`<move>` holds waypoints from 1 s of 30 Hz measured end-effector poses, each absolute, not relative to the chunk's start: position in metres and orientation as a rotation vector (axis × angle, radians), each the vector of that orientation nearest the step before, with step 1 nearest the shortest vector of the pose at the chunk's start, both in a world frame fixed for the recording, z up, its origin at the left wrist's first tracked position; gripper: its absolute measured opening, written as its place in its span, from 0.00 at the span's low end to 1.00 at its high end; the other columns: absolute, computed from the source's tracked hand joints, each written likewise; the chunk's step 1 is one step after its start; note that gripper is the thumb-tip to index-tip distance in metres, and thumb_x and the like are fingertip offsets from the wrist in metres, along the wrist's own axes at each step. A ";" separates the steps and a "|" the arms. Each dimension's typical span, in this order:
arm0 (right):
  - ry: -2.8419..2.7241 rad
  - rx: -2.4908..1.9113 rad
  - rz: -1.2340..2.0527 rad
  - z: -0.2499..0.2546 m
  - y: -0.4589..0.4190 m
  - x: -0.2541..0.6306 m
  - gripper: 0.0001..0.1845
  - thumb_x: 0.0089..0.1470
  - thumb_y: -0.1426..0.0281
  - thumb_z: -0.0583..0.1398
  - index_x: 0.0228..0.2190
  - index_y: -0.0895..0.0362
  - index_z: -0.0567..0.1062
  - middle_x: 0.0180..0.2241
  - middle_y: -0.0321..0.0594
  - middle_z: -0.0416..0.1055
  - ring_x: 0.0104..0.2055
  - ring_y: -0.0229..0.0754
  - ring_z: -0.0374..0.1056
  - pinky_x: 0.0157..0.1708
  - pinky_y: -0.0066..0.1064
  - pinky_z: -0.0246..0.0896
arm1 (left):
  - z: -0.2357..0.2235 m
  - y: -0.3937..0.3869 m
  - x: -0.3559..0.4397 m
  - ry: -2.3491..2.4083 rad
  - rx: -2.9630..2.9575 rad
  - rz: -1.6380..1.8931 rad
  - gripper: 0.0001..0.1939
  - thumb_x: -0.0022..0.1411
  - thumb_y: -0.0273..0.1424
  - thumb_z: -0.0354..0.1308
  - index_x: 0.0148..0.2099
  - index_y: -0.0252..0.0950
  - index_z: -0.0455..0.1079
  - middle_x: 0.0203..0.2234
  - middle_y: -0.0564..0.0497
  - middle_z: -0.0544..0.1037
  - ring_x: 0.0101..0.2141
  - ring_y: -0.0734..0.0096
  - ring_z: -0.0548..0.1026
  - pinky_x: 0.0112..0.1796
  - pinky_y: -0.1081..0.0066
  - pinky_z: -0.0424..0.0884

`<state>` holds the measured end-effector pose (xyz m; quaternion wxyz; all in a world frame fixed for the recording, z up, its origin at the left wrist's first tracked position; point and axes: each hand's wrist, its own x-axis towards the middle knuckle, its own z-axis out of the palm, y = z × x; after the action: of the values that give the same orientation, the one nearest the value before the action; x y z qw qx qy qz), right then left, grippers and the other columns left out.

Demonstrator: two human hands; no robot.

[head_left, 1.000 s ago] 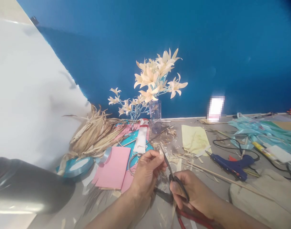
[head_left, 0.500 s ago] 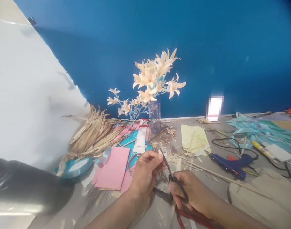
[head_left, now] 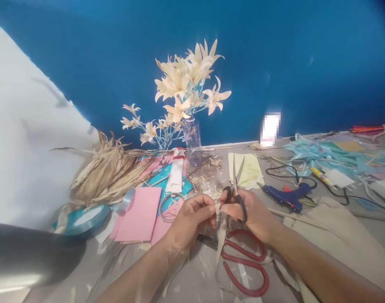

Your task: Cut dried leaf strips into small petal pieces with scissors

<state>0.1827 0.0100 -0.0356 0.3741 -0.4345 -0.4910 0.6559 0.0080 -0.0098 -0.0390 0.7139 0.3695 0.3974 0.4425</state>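
My left hand is closed, pinching the end of a small pale piece that looks like dried husk. Black-handled scissors rest in my right hand, blades apart and pointing up and away. Its thumb and a finger also meet the pale piece beside my left fingertips. From between the hands a narrow pale strip hangs down. Just below lies a larger pair of scissors with red handles, its dark blades partly under my left hand.
Pale lily-like flowers stand in a clear bottle by the blue wall. Dried husks, blue ribbon roll and pink paper lie left. A blue glue gun, its cord and a beige cloth are right.
The scissors have swung upright away from the pale piece, with blades parted. My right thumb and finger have come to the piece. The red-handled scissors show more fully; the view has shifted right.
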 end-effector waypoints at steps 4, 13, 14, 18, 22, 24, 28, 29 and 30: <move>-1.230 -1.067 1.774 -0.038 0.007 0.184 0.18 0.37 0.64 0.69 0.29 0.57 0.70 0.22 0.30 0.67 0.23 0.35 0.61 0.25 0.26 0.55 | -0.042 -0.011 0.008 0.844 0.806 0.854 0.13 0.49 0.34 0.69 0.27 0.33 0.69 0.16 0.54 0.70 0.20 0.76 0.68 0.27 0.75 0.61; -1.037 -0.833 1.873 -0.042 0.006 0.179 0.17 0.39 0.68 0.70 0.29 0.55 0.68 0.21 0.30 0.69 0.21 0.38 0.67 0.24 0.29 0.63 | -0.051 -0.009 0.010 0.667 0.773 0.924 0.18 0.50 0.42 0.70 0.32 0.33 0.70 0.24 0.51 0.74 0.25 0.72 0.72 0.31 0.71 0.67; -1.048 -0.834 1.873 -0.042 0.006 0.178 0.17 0.39 0.68 0.70 0.29 0.55 0.68 0.21 0.31 0.69 0.22 0.38 0.68 0.24 0.29 0.63 | -0.053 -0.009 0.010 0.681 0.788 0.935 0.16 0.50 0.37 0.71 0.31 0.33 0.69 0.23 0.51 0.74 0.25 0.73 0.72 0.31 0.72 0.66; -1.092 -0.863 1.846 -0.044 0.005 0.176 0.16 0.40 0.69 0.70 0.27 0.56 0.69 0.19 0.31 0.69 0.21 0.37 0.66 0.23 0.28 0.63 | -0.058 -0.010 0.012 0.667 0.782 0.936 0.12 0.51 0.28 0.70 0.28 0.32 0.67 0.23 0.51 0.76 0.25 0.74 0.73 0.32 0.73 0.66; -1.016 -0.735 1.901 -0.045 0.007 0.177 0.17 0.40 0.67 0.71 0.27 0.56 0.68 0.20 0.31 0.66 0.21 0.37 0.64 0.22 0.31 0.66 | -0.057 -0.010 0.011 0.491 0.696 0.904 0.12 0.51 0.29 0.69 0.28 0.33 0.67 0.27 0.48 0.77 0.30 0.69 0.75 0.35 0.69 0.68; -0.970 -0.648 1.917 -0.046 0.008 0.178 0.16 0.42 0.67 0.70 0.28 0.56 0.68 0.21 0.30 0.65 0.22 0.37 0.64 0.21 0.32 0.67 | -0.055 -0.010 0.011 0.425 0.659 0.912 0.12 0.52 0.31 0.69 0.30 0.33 0.68 0.30 0.47 0.77 0.33 0.65 0.75 0.36 0.67 0.69; -0.979 -0.661 1.870 -0.047 0.009 0.176 0.16 0.42 0.67 0.70 0.25 0.57 0.68 0.21 0.31 0.65 0.21 0.36 0.61 0.20 0.30 0.65 | -0.052 -0.012 0.013 0.439 0.671 0.965 0.17 0.51 0.37 0.70 0.39 0.33 0.71 0.31 0.46 0.77 0.34 0.65 0.75 0.36 0.67 0.69; -0.973 -0.690 1.850 -0.048 0.009 0.175 0.16 0.42 0.67 0.70 0.25 0.57 0.68 0.21 0.31 0.65 0.21 0.36 0.61 0.20 0.30 0.65 | -0.052 -0.012 0.014 0.470 0.675 0.981 0.17 0.51 0.35 0.71 0.39 0.33 0.72 0.30 0.47 0.77 0.34 0.67 0.75 0.36 0.68 0.69; -0.966 -0.725 1.828 -0.049 0.008 0.174 0.16 0.41 0.66 0.70 0.26 0.56 0.68 0.21 0.31 0.65 0.21 0.36 0.62 0.20 0.30 0.65 | -0.053 -0.012 0.015 0.508 0.677 0.997 0.15 0.50 0.32 0.71 0.38 0.33 0.72 0.30 0.48 0.77 0.33 0.69 0.75 0.35 0.70 0.69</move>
<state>0.1737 0.0083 -0.0486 0.4576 -0.2943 -0.3920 0.7419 0.0155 -0.0124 -0.0527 0.7937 0.3150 0.2363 0.4636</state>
